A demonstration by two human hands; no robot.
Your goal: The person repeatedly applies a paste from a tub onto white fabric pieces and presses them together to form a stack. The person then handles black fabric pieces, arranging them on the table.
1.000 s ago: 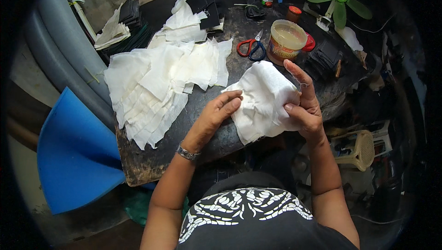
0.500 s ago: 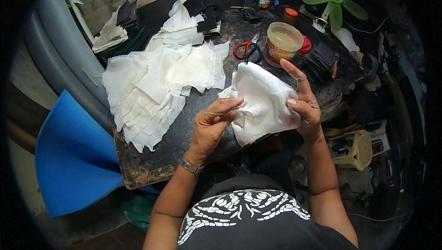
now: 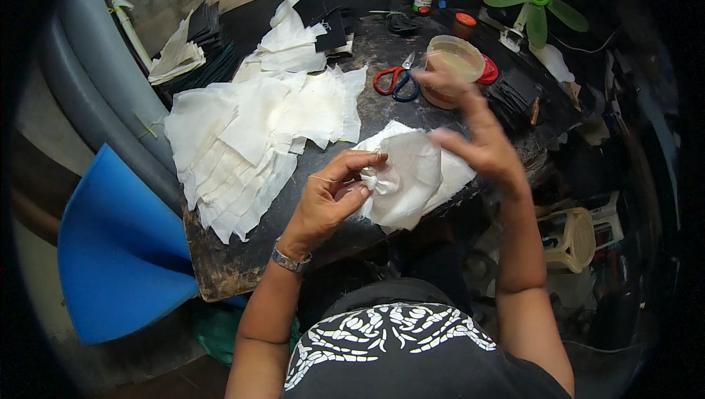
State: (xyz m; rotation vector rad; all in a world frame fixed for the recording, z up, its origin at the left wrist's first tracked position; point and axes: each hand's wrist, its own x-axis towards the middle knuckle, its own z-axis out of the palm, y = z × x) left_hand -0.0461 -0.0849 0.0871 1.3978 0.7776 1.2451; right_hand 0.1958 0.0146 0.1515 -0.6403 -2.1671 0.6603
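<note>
The left hand (image 3: 330, 197) is curled nearly closed, thumb and fingertips pinching a gathered corner of the white cloth (image 3: 411, 179), which lies on the near edge of the table (image 3: 220, 274), partly hanging over it. The right hand (image 3: 481, 142) is lifted and blurred, fingers spread and loose, holding nothing I can make out; it hovers over the cloth's far right side, fingertips toward the tub (image 3: 455, 69) at about 12 o'clock from it. From the left hand the cloth runs out toward 2 o'clock, its long axis slanting from near left to far right, so the left hand is the one on it while the right is just above. Scissors (image 3: 395, 82) with red and blue handles lie just beside the tub at its 9 o'clock. A spread of white pieces (image 3: 250, 135) covers the table at 10 o'clock from the left hand. The table is dark and worn; a green fan (image 3: 536, 10) stands at its far right, blue sheet (image 3: 117, 252) leans at its left.
</note>
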